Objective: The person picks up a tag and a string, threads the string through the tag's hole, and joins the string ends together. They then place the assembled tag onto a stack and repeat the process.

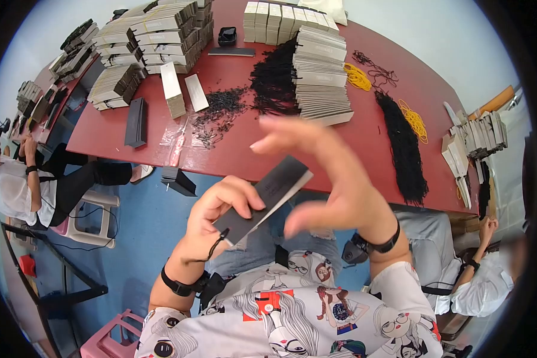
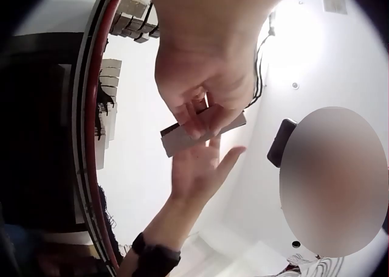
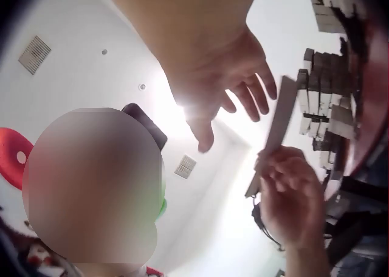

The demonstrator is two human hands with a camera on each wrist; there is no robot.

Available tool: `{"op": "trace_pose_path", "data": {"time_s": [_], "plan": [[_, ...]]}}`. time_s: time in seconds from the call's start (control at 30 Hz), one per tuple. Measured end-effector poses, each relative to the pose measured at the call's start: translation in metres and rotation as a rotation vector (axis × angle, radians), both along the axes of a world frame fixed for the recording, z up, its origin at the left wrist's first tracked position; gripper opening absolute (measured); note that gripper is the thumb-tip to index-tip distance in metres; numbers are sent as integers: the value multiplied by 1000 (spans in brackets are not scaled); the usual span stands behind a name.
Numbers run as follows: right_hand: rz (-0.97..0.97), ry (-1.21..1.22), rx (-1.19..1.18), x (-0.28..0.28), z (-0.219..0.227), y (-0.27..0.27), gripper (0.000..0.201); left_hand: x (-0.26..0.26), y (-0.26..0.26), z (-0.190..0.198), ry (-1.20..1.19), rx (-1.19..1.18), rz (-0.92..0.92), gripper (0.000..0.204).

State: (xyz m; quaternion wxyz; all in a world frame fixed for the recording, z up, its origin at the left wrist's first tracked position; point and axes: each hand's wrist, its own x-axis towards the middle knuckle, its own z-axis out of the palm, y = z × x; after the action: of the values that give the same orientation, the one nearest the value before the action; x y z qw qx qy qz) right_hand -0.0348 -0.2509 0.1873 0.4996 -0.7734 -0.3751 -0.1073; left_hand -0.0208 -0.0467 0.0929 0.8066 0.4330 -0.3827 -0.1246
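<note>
My left hand (image 1: 216, 206) grips a black card tag (image 1: 272, 190), fingers on its dark face, above my lap. A white edge shows along the tag's side, and a black cord loop (image 1: 223, 234) hangs from its lower end. The left wrist view shows the tag's pale side (image 2: 185, 141) under the fingertips. Just right of the tag, my right hand (image 1: 343, 182) is spread and slightly blurred, thumb apart from the fingers, holding nothing. In the right wrist view, that hand (image 3: 222, 76) stands apart from the tag (image 3: 280, 116), fingers near its upper end.
On the red table (image 1: 232, 146) lie small black cords (image 1: 219, 113), a row of pale tags (image 1: 322, 71) with black strings, and yellow bands (image 1: 358, 76). Tall tag stacks (image 1: 161, 36) stand behind. People sit at left (image 1: 24, 179) and right (image 1: 483, 280).
</note>
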Motion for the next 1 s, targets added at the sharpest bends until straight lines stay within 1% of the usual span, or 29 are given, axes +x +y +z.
{"op": "trace_pose_path", "data": {"time_s": [0.03,0.07,0.1,0.13,0.17,0.2,0.23,0.27,0.3,0.33,0.37,0.4,0.43,0.47,0.5,0.57,0.6,0.63,0.7,0.73,0.77,0.83,0.87,0.9,0.93,0.97,1.0], "plan": [[-57,-65,-131,-4,-11,1,79,1,3,-3,-127,39,61,24],[-71,-78,-220,-10,-21,3,82,-4,5,1,-107,75,90,30],[-89,-88,-308,-14,-30,3,85,-5,5,2,-102,79,85,30],[-88,-48,-307,-15,-37,0,79,-6,5,3,-78,63,58,34],[-97,-41,-304,-18,-41,0,79,-6,5,3,-55,47,28,37],[-142,-42,-303,-21,-44,0,75,-6,4,2,-141,63,108,44],[-187,-44,-302,-23,-45,0,72,-7,3,1,-140,65,96,44],[-225,-97,-304,-24,-42,1,62,-11,3,0,-82,68,226,49],[-235,-96,-302,-24,-42,-2,62,-13,3,-2,-25,70,357,55],[-252,-131,-299,-23,-43,-5,58,-14,6,-4,-95,176,470,64],[-269,-165,-295,-23,-43,-8,54,-14,8,-7,-96,178,462,64],[-277,-164,-294,-23,-44,-10,54,-14,10,-9,-45,111,473,56],[-293,-189,-302,-23,-44,-13,42,-13,10,-11,6,44,485,51],[-309,-216,-312,-23,-43,-17,32,-8,8,-10,-45,12,497,47],[-319,-220,-315,-23,-44,-21,32,-6,6,-9,-49,8,488,47],[-366,-256,-485,-24,-45,-34,22,-4,2,-4,206,-38,315,46],[-379,-266,-491,-22,-47,-42,22,-3,2,-4,300,-26,238,47],[-395,-228,-527,-20,-48,-52,18,2,-3,-2,291,-32,228,47],[-420,-197,-566,-16,-43,-74,15,14,-16,4,368,-5,55,42],[-464,-128,-594,-9,-36,-87,14,23,-24,8,359,-11,47,42],[-508,-58,-620,-1,-29,-100,13,34,-35,14,407,-8,55,36],[-588,-141,-538,24,-18,-122,13,59,-57,29,506,3,75,26],[-643,-94,-553,39,-10,-130,14,75,-68,34,497,-1,71,26],[-696,-48,-565,54,-3,-136,15,95,-81,35,562,-62,89,24],[-706,-19,-590,68,3,-140,14,113,-91,35,627,-122,107,24],[-706,-30,-589,84,2,-145,14,128,-100,34,617,-127,108,24],[-668,-65,-580,102,-7,-151,13,143,-107,31,620,-149,130,24]]}}
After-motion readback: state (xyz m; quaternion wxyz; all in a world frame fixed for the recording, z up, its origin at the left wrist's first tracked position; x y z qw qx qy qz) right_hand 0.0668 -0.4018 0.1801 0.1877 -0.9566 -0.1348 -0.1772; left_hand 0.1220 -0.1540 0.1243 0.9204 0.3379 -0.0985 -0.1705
